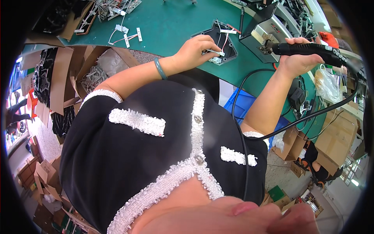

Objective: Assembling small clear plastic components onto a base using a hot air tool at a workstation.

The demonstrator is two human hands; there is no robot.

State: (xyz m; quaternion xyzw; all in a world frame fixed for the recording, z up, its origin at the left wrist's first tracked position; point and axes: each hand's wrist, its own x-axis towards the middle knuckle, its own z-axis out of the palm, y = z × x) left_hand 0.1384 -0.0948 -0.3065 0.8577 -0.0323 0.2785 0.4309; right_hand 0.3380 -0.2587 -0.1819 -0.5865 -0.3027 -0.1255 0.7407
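My left hand (199, 50) pinches a small white part (213, 51) over a dark grey tray-shaped housing (230, 54) on the green table. Thin red and white wires and a white connector strip (228, 31) lie in and across the housing. My right hand (299, 61) is wrapped round a black electric screwdriver (306, 49), held nearly level. Its tip meets the small metal fitting (266, 45) on the front of a grey box-shaped machine, seemingly a screw feeder (260, 36). From the screwdriver's rear a black cable (311, 121) loops down past my right arm.
Wired white strips (127, 40) and a pile of metal parts (111, 8) lie on the green table (163, 23) to the left. A black pen-like tool (242, 17) rests behind the housing. A blue bin (240, 102) sits below the table edge; cardboard boxes (62, 74) stand at the left.
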